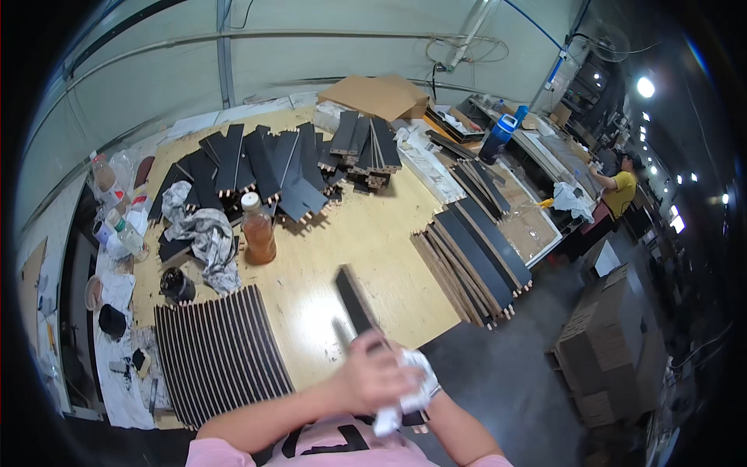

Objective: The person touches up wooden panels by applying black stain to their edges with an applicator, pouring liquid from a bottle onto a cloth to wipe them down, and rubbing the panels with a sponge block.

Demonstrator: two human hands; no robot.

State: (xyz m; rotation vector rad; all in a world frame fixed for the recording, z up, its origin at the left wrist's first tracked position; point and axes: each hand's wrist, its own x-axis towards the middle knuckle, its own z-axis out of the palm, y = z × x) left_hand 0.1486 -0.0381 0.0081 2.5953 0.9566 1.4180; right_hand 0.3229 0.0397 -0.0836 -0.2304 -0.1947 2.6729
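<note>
A narrow dark board (pixel 355 300) slants up and away from my body, blurred, with wooden pegs at its near end. My left hand (pixel 377 379) is closed across it, fingers over a crumpled white cloth (pixel 418 379) that wraps the board. Mostly hidden behind the cloth, my right hand (pixel 398 347) grips the board from the right. Left of my hands, a row of narrow dark strips (pixel 222 350) lies side by side on the pale worktable (pixel 311 342). To the right, dark pegged boards (pixel 475 257) lie stacked at the table's edge.
Loose dark boards (pixel 264 163) pile up at the back. An amber-liquid bottle (pixel 258 233), stained rag (pixel 206 237) and dark jar (pixel 177 286) stand left. A blue bottle (pixel 498 138) is farther right. Cartons (pixel 611 342) sit on the floor; a person in yellow (pixel 620 193) works beyond.
</note>
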